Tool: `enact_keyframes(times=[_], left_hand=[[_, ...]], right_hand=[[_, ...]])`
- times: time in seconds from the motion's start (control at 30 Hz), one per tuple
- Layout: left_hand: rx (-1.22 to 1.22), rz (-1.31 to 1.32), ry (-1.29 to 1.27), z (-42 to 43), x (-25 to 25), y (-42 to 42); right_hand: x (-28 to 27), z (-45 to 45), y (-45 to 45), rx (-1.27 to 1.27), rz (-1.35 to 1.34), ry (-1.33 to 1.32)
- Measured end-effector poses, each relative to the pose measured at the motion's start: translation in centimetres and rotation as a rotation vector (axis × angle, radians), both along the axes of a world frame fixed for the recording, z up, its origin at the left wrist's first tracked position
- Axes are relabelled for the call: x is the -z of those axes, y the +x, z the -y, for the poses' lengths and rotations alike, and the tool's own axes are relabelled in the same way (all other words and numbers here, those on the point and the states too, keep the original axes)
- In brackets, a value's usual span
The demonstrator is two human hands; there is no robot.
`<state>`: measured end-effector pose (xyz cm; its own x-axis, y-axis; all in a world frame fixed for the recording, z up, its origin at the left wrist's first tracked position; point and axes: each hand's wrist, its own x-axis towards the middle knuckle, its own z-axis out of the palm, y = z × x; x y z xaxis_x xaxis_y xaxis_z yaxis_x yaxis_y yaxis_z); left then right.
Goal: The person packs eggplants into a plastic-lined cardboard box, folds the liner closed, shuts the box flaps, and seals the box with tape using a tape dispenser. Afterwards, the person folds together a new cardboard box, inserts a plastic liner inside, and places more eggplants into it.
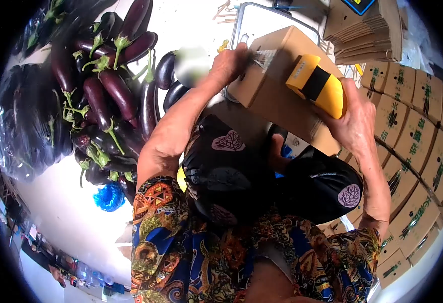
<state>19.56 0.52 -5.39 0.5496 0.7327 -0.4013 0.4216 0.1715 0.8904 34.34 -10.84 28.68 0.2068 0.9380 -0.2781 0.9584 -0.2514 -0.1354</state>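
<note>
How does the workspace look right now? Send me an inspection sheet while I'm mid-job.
Surface: pale and brightly lit; eggplants lie heaped on it at the left.
Job's things: brown cardboard box, tilted; yellow and black tool over it, contact unclear.
Clutter: crumpled blue plastic near the eggplants; clear plastic bag with dark contents at far left.
Grips: left grip at the box's left end, fingers partly hidden; right grip holds the tool.
Cables: nothing seen.
Surroundings: printed cartons stacked at the right; folded cardboard above them in the view.
</note>
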Motion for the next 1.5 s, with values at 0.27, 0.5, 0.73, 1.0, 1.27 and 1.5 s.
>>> enact_keyframes(times=[0.27, 0.5, 0.73, 1.0, 1.27, 1.5], left_hand=[[-0.01, -0.033, 0.425, -0.8, -3.2, -1.1], [-0.155, 0.005, 0.88, -2.1, -1.4, 3.3], [-0.158, 0.214, 0.231, -1.9, -6.7, 2.7], [0.033, 0.204, 0.313, -1.2, -20.0, 3.4], [0.091, -0.18, 0.735, -0.7, -21.7, 3.7], [0.074, -0.273, 0.862, -1.2, -19.4, 3.9]], right_hand=[[-0.1, 0.2, 0.0, -0.018, 0.029, 0.052], [0.5, 0.3, 0.3, 0.031, -0.056, 0.105], [0.6, 1.1, 1.0, 0.018, -0.14, 0.194], [1.1, 1.8, 2.6, -0.083, -0.221, 0.311], [0.5, 2.9, 3.3, -0.164, -0.231, 0.301], [-1.3, 11.5, 10.9, -0.128, -0.131, 0.279]])
